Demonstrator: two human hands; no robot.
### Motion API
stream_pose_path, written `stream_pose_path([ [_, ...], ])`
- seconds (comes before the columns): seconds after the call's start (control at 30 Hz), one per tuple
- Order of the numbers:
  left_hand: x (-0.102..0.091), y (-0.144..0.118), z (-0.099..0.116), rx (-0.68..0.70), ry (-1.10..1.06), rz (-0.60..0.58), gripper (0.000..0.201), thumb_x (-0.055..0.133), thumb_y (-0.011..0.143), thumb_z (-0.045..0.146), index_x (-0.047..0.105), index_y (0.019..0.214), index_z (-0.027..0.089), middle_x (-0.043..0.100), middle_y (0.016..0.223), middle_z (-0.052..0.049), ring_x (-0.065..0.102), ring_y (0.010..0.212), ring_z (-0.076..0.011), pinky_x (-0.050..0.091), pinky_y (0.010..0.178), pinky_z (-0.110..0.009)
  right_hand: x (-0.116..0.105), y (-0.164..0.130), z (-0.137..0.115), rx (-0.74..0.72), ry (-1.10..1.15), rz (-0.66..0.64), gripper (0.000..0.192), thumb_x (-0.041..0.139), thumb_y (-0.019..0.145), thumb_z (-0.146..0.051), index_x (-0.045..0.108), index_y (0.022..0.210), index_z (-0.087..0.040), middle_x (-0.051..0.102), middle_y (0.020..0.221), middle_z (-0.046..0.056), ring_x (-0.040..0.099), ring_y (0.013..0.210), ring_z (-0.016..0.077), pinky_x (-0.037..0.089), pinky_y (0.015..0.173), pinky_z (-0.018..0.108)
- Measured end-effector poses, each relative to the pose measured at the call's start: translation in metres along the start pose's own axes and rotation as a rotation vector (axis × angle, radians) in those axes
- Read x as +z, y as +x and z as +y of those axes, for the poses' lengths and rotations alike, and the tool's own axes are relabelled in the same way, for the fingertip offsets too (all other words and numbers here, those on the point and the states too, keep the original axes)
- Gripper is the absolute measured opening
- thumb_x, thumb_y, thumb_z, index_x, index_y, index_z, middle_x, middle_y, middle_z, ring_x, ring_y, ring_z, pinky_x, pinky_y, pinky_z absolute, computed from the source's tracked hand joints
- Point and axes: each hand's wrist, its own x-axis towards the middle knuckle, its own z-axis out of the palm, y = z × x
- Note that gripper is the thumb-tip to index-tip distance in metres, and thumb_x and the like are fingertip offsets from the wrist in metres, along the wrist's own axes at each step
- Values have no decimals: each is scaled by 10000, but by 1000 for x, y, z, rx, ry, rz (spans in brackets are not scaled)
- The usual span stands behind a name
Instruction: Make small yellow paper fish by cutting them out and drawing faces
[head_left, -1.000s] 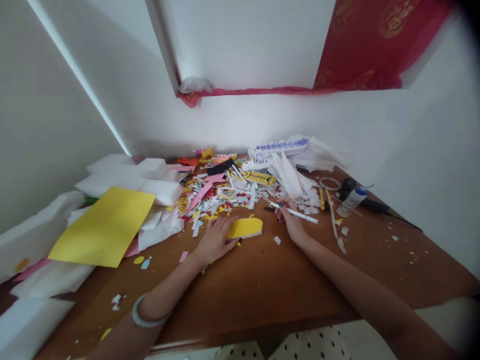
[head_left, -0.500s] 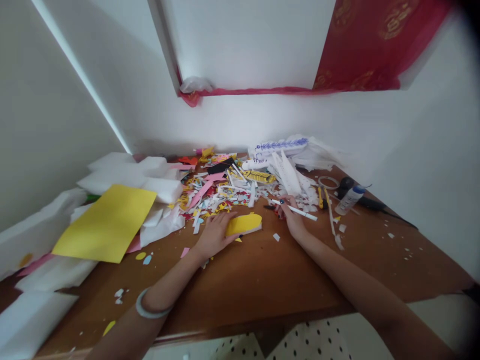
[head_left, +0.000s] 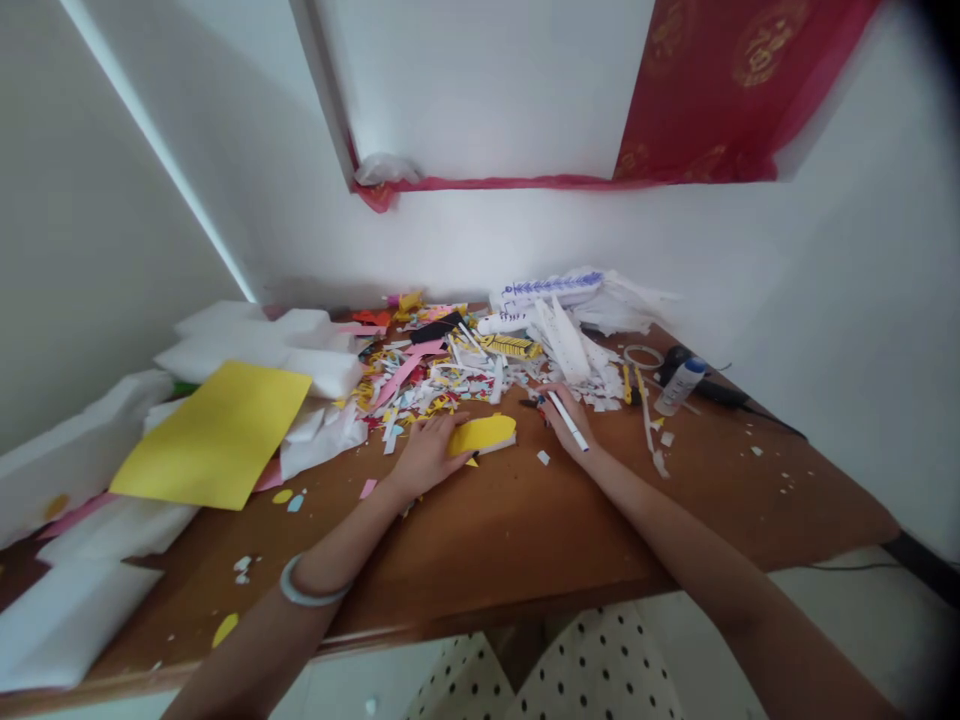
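A rounded yellow foam piece (head_left: 484,434) lies on the wooden surface (head_left: 525,540), pressed flat under the left hand (head_left: 426,452) with fingers spread. At its 3 o'clock, the right hand (head_left: 568,425) pinches a slim white pen (head_left: 568,421). Shredded paper scraps (head_left: 442,375) heap at 12 o'clock.

Bare forearms; a pale bangle (head_left: 309,592) circles the left wrist.
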Motion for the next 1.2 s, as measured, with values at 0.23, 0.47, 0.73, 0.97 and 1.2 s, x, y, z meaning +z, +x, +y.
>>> stream_pose_path([
  [0.23, 0, -2, -4, 13, -7, -21, 552, 623, 848, 447, 459, 1322, 217, 600, 1335, -104, 537, 1247, -279, 358, 1023, -456, 0, -2, -1, 5, -35, 21, 235, 508, 831, -366, 587, 1020, -251, 609, 760, -12, 538, 622, 154, 455, 607, 278],
  [0.47, 0, -2, -5, 14, -20, 8, 557, 642, 836, 429, 464, 1321, 222, 587, 1360, -97, 543, 1247, -272, 356, 1036, -453, -1, -5, -6, 4, -62, 43, 236, 488, 832, -344, 583, 1022, -241, 610, 741, -17, 538, 596, 149, 448, 604, 278],
  [0.73, 3, -2, -2, 24, -44, 5, 585, 660, 842, 436, 439, 1339, 217, 576, 1358, -104, 522, 1266, -276, 362, 1037, -453, -4, -8, -3, 36, -84, 76, 255, 497, 804, -304, 586, 1037, -251, 632, 757, -15, 540, 593, 158, 441, 602, 289],
  [0.97, -2, -6, 0, 18, -42, -30, 524, 632, 866, 409, 453, 1324, 229, 567, 1354, -104, 504, 1281, -276, 370, 1037, -461, -5, -18, -9, 20, -57, 15, 255, 532, 798, -325, 583, 1037, -252, 629, 831, 0, 560, 646, 173, 465, 632, 310],
  [1.2, -3, -7, 1, 17, -73, -42, 546, 635, 852, 392, 445, 1344, 249, 589, 1327, -89, 517, 1258, -280, 371, 1042, -466, -7, -31, -12, 70, -85, -31, 243, 530, 834, -332, 590, 1059, -262, 610, 796, -4, 536, 598, 162, 446, 609, 305],
])
